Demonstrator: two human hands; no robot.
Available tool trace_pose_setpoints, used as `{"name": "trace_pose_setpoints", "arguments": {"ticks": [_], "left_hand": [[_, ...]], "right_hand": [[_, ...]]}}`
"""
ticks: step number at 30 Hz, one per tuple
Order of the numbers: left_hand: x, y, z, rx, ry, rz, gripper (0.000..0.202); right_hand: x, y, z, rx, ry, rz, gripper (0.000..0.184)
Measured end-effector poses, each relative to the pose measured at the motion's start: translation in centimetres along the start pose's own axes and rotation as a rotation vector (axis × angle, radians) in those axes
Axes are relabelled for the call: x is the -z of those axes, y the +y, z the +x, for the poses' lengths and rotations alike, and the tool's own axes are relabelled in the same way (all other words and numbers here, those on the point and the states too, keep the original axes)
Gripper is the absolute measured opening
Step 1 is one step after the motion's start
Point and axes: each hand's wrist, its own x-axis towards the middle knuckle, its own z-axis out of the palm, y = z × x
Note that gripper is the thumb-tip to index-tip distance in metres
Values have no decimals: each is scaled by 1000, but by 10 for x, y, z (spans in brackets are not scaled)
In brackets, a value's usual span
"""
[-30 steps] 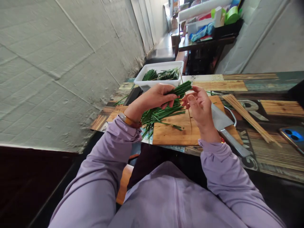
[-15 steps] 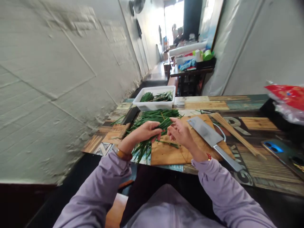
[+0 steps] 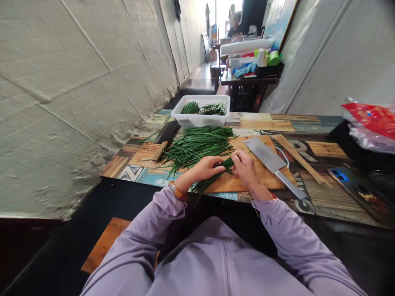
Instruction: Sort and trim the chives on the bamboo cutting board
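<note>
My left hand is closed around a small bunch of chives, whose leaf ends hang past the near edge of the wooden cutting board. Close beside it, my right hand pinches at the bunch's other end. A thin bamboo skewer shows below the right palm, and its tip seems to come out by the fingers. The larger pile of chives lies just beyond both hands. On the board's right side rests a cleaver, its handle toward me.
Behind the pile stands a white plastic tub with bundled chives in it. Loose bamboo skewers lie right of the cleaver. A phone and a red plastic bag are at the far right. A wall runs along the left.
My hands have shifted right with the bunch, away from the pile and nearer me. My right fingers have closed at its end, and a skewer now shows there. The view has tilted down.
</note>
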Motion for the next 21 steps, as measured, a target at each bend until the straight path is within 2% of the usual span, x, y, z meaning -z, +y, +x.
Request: {"name": "trace_pose_setpoints", "arguments": {"ticks": [3, 6, 8, 11, 15, 18, 21], "left_hand": [[25, -17, 3, 15, 34, 20, 31], [51, -43, 3, 39, 86, 73, 31], [62, -58, 2, 32, 99, 157, 29], [64, -71, 0, -78, 69, 370, 22], [54, -75, -1, -257, -51, 642, 22], [51, -77, 2, -293, -98, 766, 20], [52, -80, 11, -292, -102, 751, 17]], "right_hand": [[2, 1, 0, -3, 42, -27, 30], [0, 0, 0, 3, 36, -42, 28], [-2, -1, -1, -11, 19, -45, 27], [-4, -1, -1, -31, 0, -55, 24], [-6, 0, 1, -42, -33, -101, 25], [-7, -5, -2, 18, -63, -191, 25], [-13, -13, -13, 100, -87, -281, 22]]}}
